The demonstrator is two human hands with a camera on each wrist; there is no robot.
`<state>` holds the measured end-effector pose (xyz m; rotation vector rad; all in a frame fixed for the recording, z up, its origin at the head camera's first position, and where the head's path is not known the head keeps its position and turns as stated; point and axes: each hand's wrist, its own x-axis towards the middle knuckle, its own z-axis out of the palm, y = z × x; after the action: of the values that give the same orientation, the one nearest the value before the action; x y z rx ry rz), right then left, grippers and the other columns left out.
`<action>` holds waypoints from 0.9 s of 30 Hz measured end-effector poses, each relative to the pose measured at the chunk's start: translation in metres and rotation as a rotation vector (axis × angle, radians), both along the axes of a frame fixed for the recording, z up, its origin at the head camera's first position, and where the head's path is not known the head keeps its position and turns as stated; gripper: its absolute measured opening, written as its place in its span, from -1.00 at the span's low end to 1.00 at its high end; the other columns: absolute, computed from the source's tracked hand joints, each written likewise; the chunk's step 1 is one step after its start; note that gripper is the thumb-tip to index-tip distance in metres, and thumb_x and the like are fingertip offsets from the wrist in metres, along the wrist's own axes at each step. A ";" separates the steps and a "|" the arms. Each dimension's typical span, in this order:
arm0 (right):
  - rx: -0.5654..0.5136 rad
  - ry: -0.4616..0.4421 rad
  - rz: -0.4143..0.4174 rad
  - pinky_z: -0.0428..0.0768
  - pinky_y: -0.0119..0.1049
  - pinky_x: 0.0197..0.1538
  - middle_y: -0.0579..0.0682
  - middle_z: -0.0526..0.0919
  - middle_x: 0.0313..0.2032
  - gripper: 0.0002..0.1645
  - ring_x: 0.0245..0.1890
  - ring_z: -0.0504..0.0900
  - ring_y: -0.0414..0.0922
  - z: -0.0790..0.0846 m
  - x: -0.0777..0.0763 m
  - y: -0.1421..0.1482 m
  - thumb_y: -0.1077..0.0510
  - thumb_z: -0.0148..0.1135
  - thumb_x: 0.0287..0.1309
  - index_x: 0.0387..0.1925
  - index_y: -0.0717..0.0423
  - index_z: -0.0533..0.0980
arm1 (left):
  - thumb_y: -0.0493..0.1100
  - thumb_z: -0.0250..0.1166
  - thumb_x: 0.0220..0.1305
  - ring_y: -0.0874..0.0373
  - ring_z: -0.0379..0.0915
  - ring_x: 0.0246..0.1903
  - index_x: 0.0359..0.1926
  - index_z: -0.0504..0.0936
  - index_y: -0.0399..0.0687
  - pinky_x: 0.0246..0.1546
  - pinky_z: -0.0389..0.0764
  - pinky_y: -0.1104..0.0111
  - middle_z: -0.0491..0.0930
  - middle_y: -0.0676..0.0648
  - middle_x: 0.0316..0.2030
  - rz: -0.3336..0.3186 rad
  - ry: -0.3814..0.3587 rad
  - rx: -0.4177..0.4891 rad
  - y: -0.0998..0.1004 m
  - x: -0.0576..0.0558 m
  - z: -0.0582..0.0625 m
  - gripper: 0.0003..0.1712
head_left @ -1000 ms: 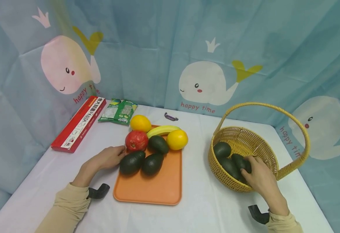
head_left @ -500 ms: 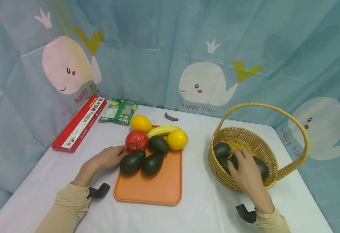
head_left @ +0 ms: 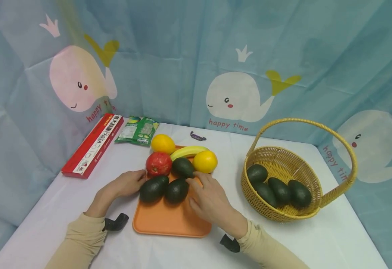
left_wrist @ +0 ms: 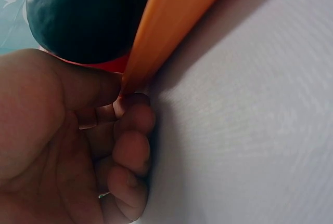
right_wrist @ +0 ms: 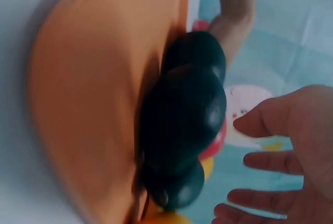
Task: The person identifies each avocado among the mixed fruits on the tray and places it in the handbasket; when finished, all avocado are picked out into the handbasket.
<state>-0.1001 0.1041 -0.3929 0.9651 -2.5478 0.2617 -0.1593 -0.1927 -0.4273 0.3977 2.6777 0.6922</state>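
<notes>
My left hand [head_left: 123, 184] pinches the left rim of the orange tray [head_left: 172, 223]; in the left wrist view the thumb lies against the tray's edge with the fingers curled beside it. My right hand [head_left: 212, 198] hovers over the tray's right side, fingers apart and holding nothing. Close to its fingertips lies an avocado [head_left: 176, 191]. Two more sit on the tray, a left avocado [head_left: 154, 189] and a rear avocado [head_left: 182, 167]. Behind them are a red pomegranate [head_left: 158, 163], a banana [head_left: 188, 151] and a yellow lemon-like fruit [head_left: 205, 162].
On the right stands a wicker basket [head_left: 257, 204] with a tall handle, several avocados inside. Another yellow fruit [head_left: 163, 143] is at the tray's back left corner. A red pasta box [head_left: 93, 145], a green snack packet [head_left: 137, 130] and a purple wrapped candy [head_left: 197, 136] lie farther back.
My right hand has let go of an avocado in the basket, lifted out and moved left over the tray. The left hand stays at the tray's rim.
</notes>
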 end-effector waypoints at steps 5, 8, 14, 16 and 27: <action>0.103 -0.126 0.024 0.49 -0.11 0.24 0.12 0.44 0.30 -0.34 0.23 0.47 0.05 -0.001 -0.005 -0.022 -0.19 0.22 0.22 0.25 0.04 0.42 | -0.10 0.08 0.40 0.09 0.34 -0.40 -0.30 0.48 -0.07 -0.31 0.36 0.24 0.39 -0.02 -0.51 -0.003 0.013 -0.002 0.001 0.000 -0.002 -0.83; 0.150 -0.212 0.046 0.40 -0.07 0.34 0.07 0.36 0.38 -0.31 0.33 0.38 0.07 -0.003 -0.005 -0.027 -0.25 0.11 0.29 0.29 0.04 0.38 | -0.11 0.08 0.40 0.09 0.34 -0.39 -0.31 0.48 -0.07 -0.30 0.36 0.24 0.39 -0.02 -0.51 -0.007 0.013 -0.002 0.003 0.000 -0.003 -0.84; 0.119 -0.270 0.082 0.44 -0.11 0.31 0.01 0.52 0.22 -0.36 0.28 0.46 0.04 -0.009 -0.004 -0.028 -0.24 0.21 0.23 0.17 0.04 0.38 | -0.11 0.06 0.40 0.08 0.35 -0.39 -0.32 0.48 -0.06 -0.30 0.38 0.24 0.41 -0.02 -0.51 -0.012 0.021 -0.010 0.003 -0.002 -0.003 -0.83; 0.113 -0.254 0.093 0.50 -0.15 0.25 -0.01 0.54 0.16 -0.35 0.22 0.49 0.00 -0.010 -0.003 -0.027 -0.24 0.27 0.17 0.16 0.01 0.38 | -0.11 0.06 0.40 0.08 0.35 -0.39 -0.32 0.48 -0.06 -0.30 0.38 0.24 0.41 -0.02 -0.51 -0.010 0.024 -0.010 0.003 -0.002 -0.002 -0.83; 0.163 -0.222 0.118 0.63 -0.11 0.05 0.09 0.48 0.14 -0.44 0.15 0.52 0.07 -0.016 0.007 -0.019 -0.09 0.45 -0.03 0.00 -0.08 0.46 | -0.11 0.07 0.40 0.10 0.33 -0.41 -0.33 0.47 -0.05 -0.33 0.35 0.26 0.37 -0.01 -0.53 -0.012 0.029 -0.012 0.001 -0.001 -0.001 -0.83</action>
<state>-0.0928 0.0853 -0.4086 1.2107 -2.7512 0.2072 -0.1605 -0.1918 -0.4281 0.4240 2.7035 0.6717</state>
